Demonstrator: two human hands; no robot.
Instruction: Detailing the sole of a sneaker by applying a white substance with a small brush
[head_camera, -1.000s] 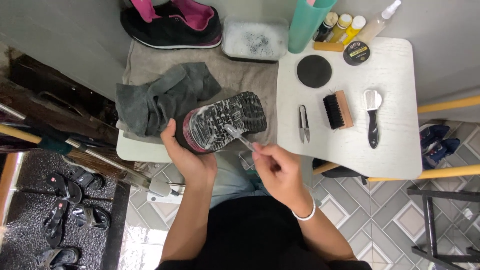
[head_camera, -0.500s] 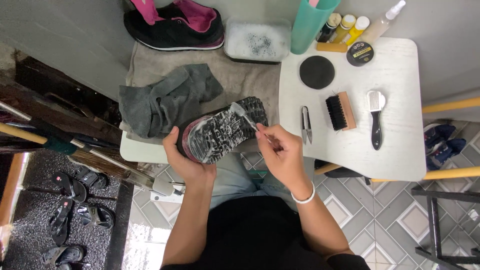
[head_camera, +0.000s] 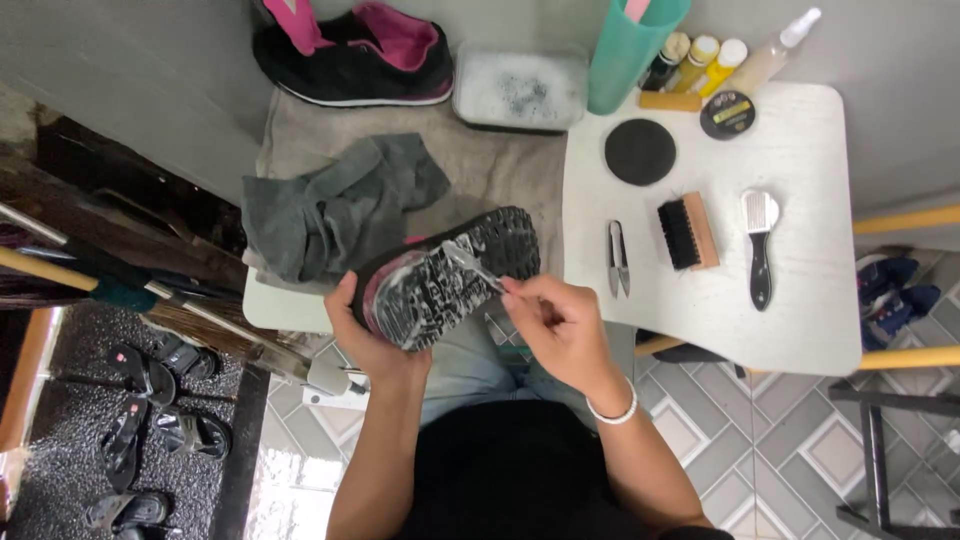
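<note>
The left hand (head_camera: 372, 335) holds a black sneaker with a wet, soapy rubber sole (head_camera: 445, 280) turned upward, above the tabletop (head_camera: 800, 330) edge. The right hand (head_camera: 560, 325) pinches a small clear-handled brush (head_camera: 475, 268) in closed fingers against the sole. The shoe seems light but slippery; gripping the heel seems safest.

Grey cloth (head_camera: 335, 205) on towel; black-pink shoe (head_camera: 350, 55); soapy tub (head_camera: 520, 90); brush (head_camera: 688, 233), clippers (head_camera: 618, 258) on white table (head_camera: 800, 330).

The left hand (head_camera: 365, 335) gripped an upturned black, soapy-soled sneaker (head_camera: 445, 278); at its three o'clock, the right hand (head_camera: 555, 325) pressed a small clear-handled brush (head_camera: 475, 268) against it
</note>
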